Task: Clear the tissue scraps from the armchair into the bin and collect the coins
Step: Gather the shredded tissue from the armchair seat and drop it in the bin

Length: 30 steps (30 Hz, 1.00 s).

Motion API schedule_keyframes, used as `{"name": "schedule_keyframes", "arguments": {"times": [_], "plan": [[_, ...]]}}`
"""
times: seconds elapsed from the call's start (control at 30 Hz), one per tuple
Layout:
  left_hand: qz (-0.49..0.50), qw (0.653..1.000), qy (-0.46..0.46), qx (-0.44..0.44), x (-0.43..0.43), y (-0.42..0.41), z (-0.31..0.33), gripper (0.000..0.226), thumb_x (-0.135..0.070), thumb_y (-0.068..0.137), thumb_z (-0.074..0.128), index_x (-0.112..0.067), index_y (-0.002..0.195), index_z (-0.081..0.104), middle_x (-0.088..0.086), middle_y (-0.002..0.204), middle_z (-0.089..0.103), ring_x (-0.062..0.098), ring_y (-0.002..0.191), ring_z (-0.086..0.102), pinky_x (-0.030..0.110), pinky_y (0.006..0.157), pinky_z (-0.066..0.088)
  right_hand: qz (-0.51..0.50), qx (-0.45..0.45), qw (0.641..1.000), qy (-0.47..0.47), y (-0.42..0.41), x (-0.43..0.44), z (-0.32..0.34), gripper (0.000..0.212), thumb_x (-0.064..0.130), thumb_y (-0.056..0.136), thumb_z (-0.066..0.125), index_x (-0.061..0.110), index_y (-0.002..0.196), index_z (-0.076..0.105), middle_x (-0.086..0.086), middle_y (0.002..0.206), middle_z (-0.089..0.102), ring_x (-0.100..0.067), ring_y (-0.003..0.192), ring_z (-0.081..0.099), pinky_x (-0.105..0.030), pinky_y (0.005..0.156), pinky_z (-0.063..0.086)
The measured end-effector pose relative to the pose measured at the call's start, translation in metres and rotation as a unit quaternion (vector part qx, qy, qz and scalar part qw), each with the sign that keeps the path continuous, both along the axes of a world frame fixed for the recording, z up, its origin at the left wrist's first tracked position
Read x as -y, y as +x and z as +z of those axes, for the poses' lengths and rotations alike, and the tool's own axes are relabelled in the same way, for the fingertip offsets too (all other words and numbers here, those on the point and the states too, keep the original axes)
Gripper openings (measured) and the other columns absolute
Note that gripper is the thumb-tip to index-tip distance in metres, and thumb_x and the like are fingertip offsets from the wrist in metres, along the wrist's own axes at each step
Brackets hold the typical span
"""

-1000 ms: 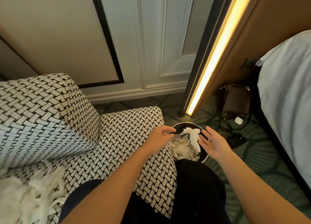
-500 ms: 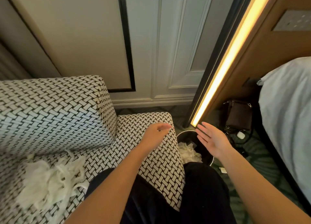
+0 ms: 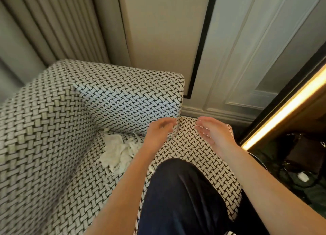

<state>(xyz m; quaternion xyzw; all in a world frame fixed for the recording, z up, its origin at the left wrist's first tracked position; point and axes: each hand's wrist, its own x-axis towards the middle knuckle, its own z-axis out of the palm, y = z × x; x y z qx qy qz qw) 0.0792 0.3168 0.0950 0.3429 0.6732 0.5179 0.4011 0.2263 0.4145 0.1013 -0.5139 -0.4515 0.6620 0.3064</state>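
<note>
A heap of white tissue scraps (image 3: 120, 150) lies on the seat of the black-and-white woven armchair (image 3: 53, 128), in the corner where the seat meets the back and arm. My left hand (image 3: 161, 131) hovers over the seat just right of the heap, fingers loosely curled and blurred, holding nothing. My right hand (image 3: 211, 131) hovers over the seat's far right part, palm turned inward, fingers relaxed and empty. The bin is almost hidden behind my right forearm; only a thin arc of its rim (image 3: 260, 159) shows. No coins are visible.
My dark-trousered knee (image 3: 181, 190) rests on the seat's front. A panelled wall and curtain (image 3: 53, 22) stand behind the chair. To the right are a glowing light strip (image 3: 285, 109), a brown bag (image 3: 303, 155) and cables on the green carpet.
My view has swung left, from the bin to the armchair. Both empty hands moved from over the bin to above the seat, and the tissue heap is now near the centre.
</note>
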Motion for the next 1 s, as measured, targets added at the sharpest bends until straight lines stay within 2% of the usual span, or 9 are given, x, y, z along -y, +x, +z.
{"name": "schedule_keyframes", "arguments": {"times": [0.17,0.27,0.43,0.53,0.63,0.73,0.77,0.9,1.0], "plan": [[0.103,0.994,-0.013,0.015,0.053,-0.048,-0.021,0.019,-0.015,0.093,0.051,-0.026,0.102,0.064,-0.007,0.105,0.067,0.01,0.095,0.062,0.028,0.089,0.047,0.121,0.036,0.992,0.02,-0.067,0.038,-0.014,0.015,0.007,0.09,0.057,0.012,0.1,0.067,-0.008,0.104,0.07,-0.02,0.096,0.067,-0.033,0.093,0.051],[0.162,0.986,-0.037,0.027,0.084,-0.068,-0.039,0.02,-0.015,0.095,0.049,-0.02,0.104,0.065,-0.004,0.106,0.067,0.013,0.094,0.063,0.023,0.078,0.046,0.192,0.068,0.978,0.051,-0.097,0.058,-0.029,0.017,0.008,0.091,0.056,0.011,0.102,0.067,-0.005,0.104,0.068,-0.017,0.095,0.066,-0.019,0.077,0.053],[0.262,0.959,-0.087,0.064,0.131,-0.091,-0.064,0.018,-0.018,0.095,0.05,-0.021,0.102,0.065,-0.005,0.104,0.067,0.013,0.092,0.062,0.025,0.076,0.046,0.321,0.158,0.922,0.146,-0.133,0.081,-0.061,0.016,0.022,0.094,0.051,0.018,0.103,0.064,0.005,0.103,0.066,-0.007,0.09,0.062,-0.016,0.073,0.046],[0.305,0.943,-0.1,0.083,0.151,-0.096,-0.073,0.017,-0.016,0.094,0.05,-0.024,0.095,0.065,-0.006,0.103,0.066,0.009,0.088,0.063,0.021,0.069,0.044,0.371,0.226,0.874,0.218,-0.141,0.083,-0.083,0.021,0.022,0.095,0.05,0.017,0.112,0.062,0.004,0.116,0.061,-0.009,0.103,0.056,-0.018,0.08,0.042],[0.31,0.941,-0.11,0.075,0.164,-0.096,-0.082,0.017,-0.017,0.094,0.051,-0.026,0.093,0.066,-0.009,0.103,0.066,0.006,0.088,0.062,0.02,0.073,0.043,0.43,0.324,0.807,0.242,-0.145,0.078,-0.098,0.04,0.021,0.092,0.053,0.029,0.132,0.051,-0.01,0.144,0.038,-0.031,0.128,0.042,-0.032,0.096,0.043],[0.294,0.944,-0.13,0.069,0.17,-0.093,-0.089,0.015,-0.021,0.093,0.052,-0.026,0.096,0.067,-0.011,0.104,0.066,0.008,0.09,0.063,0.021,0.073,0.043,0.51,0.388,0.74,0.205,-0.148,0.077,-0.103,0.05,0.026,0.092,0.051,0.044,0.137,0.039,-0.009,0.157,-0.003,-0.038,0.142,0.008,-0.046,0.113,0.02],[0.293,0.943,-0.136,0.073,0.171,-0.092,-0.091,0.015,-0.022,0.093,0.053,-0.026,0.096,0.067,-0.011,0.103,0.066,0.008,0.09,0.063,0.021,0.072,0.043,0.532,0.385,0.727,0.199,-0.149,0.077,-0.103,0.05,0.024,0.092,0.05,0.043,0.137,0.04,-0.009,0.157,-0.002,-0.038,0.141,0.011,-0.046,0.114,0.022],[0.292,0.942,-0.144,0.084,0.171,-0.083,-0.098,0.017,-0.017,0.093,0.053,-0.026,0.092,0.067,-0.005,0.099,0.068,0.012,0.09,0.063,0.027,0.082,0.046,0.584,0.398,0.657,0.262,-0.147,0.081,-0.105,0.044,0.016,0.094,0.041,0.029,0.136,0.046,-0.009,0.148,0.032,-0.032,0.128,0.04,-0.042,0.104,0.04],[0.283,0.944,-0.145,0.087,0.166,-0.077,-0.1,0.018,-0.015,0.092,0.052,-0.025,0.092,0.068,-0.006,0.101,0.067,0.012,0.091,0.063,0.024,0.077,0.044,0.553,0.369,0.708,0.24,-0.144,0.083,-0.103,0.036,0.015,0.094,0.045,0.012,0.128,0.054,-0.011,0.135,0.049,-0.028,0.12,0.05,-0.04,0.101,0.042]]}}
